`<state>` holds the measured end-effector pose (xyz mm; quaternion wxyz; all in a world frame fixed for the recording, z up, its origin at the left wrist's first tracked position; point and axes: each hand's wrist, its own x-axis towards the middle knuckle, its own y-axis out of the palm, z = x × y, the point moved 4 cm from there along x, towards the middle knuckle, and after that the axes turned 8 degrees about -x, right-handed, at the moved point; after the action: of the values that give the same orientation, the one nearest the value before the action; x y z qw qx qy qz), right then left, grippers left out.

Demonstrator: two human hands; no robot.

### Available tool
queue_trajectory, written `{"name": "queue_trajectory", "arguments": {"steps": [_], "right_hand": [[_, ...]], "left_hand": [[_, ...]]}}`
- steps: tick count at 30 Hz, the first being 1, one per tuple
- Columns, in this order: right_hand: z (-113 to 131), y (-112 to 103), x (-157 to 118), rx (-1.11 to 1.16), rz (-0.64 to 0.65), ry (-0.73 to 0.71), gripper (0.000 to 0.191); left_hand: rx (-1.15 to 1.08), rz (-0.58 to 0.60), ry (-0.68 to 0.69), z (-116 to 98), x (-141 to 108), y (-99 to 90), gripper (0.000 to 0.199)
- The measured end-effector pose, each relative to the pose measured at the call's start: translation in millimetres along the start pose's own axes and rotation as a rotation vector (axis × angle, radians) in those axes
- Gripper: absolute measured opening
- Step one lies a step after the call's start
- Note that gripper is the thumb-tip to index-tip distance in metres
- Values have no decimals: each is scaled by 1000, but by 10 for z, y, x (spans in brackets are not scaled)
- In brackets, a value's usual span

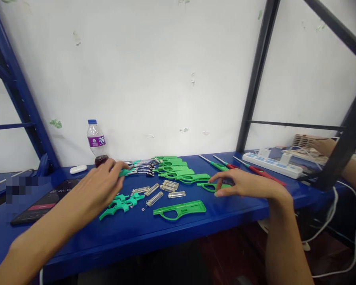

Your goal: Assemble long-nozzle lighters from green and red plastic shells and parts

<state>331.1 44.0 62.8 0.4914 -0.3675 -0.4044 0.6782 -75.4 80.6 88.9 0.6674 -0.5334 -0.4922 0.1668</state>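
My left hand [106,180] reaches to the pile's left end, its fingers closed on a teal-ended metal rod [125,172]. Beside that lie several similar rods with wires and black ends [150,168]. Teal trigger pieces [121,204] are below this hand. My right hand [240,183] hovers at a green lighter shell half [206,186], thumb and fingers apart; whether they touch it I cannot tell. One green shell half [190,208] lies in front, hollow side up. Several clear fuel tanks [154,198] are scattered mid-table, behind them a row of green shells [178,171].
Long-nosed lighters, green [218,165] and red [261,172], lie at the back right near a white power strip [273,164]. A bottle [96,139], a white case [78,169] and a tablet [47,200] are on the left. Dark posts frame the blue table [166,233].
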Motion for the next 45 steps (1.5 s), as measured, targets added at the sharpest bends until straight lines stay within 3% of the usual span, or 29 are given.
{"name": "queue_trajectory", "arguments": {"steps": [1,4,9,13,17,20,24,35,45], "right_hand": [[85,8,-3,-10,-4,-35,63],[322,1,-26,-52,-50,-121,59],[595,114,-74,-89,-1,-220,58],[586,365,-27,-122,-61,-209,54],[470,624,59,-77,-81,-192,49],[440,712,94,-27,-56,-196,43],[495,732,112,29,-46,-256,38],[426,805,202,194,-33,-295,38],[422,799,212,192,-20,-293,36]], "left_hand": [[0,15,41,-102,-128,28,41],[-38,-95,141,-318,-507,163,41],[-152,-205,225,-399,-883,518,34],[-220,-192,180,-411,-907,672,34],[-252,-197,188,-498,-871,680,32],[-298,-136,136,-545,-862,691,31],[-351,-99,75,-563,-892,710,32],[-348,-72,124,-540,-968,767,37],[-395,-144,134,-561,-983,729,31]]}}
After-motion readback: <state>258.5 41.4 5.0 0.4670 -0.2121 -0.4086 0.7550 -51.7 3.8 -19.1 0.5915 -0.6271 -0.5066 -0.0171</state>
